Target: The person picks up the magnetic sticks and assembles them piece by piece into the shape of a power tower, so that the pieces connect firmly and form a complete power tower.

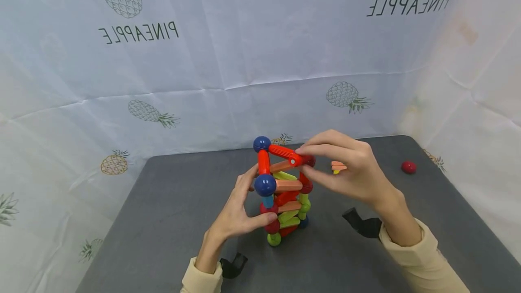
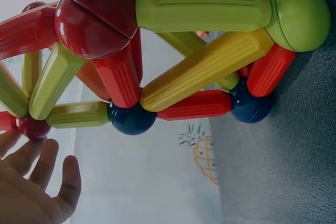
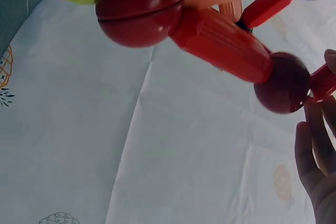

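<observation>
A tower of magnetic rods and balls stands upright on the dark table. My left hand steadies its left side, thumb across a dark red ball in front and fingers behind. In the left wrist view, its fingertips are at a dark red ball. My right hand pinches a short red magnetic rod between thumb and fingers, up at the top. One end of that rod meets a dark red ball. Two blue balls sit at the tower's upper left, joined by a red rod.
On the right of the table lies a loose red ball. Orange and yellow rods lie behind my right hand. A white pineapple-print cloth hangs behind and beside the table. Black straps hang from both wrists.
</observation>
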Demonstrator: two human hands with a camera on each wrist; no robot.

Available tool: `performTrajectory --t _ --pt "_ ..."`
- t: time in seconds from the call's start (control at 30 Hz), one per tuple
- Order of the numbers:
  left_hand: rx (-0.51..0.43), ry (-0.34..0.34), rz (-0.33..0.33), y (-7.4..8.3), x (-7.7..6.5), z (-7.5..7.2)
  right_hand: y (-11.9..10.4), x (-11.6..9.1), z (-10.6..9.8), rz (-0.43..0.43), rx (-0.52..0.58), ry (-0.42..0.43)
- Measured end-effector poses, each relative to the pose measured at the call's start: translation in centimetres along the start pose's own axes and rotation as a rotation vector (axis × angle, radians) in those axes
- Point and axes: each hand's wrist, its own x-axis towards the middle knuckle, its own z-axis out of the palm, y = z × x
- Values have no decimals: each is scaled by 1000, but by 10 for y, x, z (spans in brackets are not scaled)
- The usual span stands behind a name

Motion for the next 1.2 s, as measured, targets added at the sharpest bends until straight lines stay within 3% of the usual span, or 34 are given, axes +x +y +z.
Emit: performTrajectory --t 0.23,0.47,0.7,1.03,1.13,1.2 --pt "3 0 7 -1 1 0 -8 0 2 -37 -49 -127" --pt "7 1 18 -1 1 0 -13 1 6 -53 -110 -189" --pt "8 -3 28 -2 2 -1 -18 3 12 -84 -208 -185" --pt "7 -7 40 0 3 0 -20 2 15 -54 -359 -221" --pt "17 -19 61 -1 3 -2 -19 1 15 -56 -352 -218" --pt "9 -26 74 -3 3 -4 -16 -2 11 -47 -289 -217"
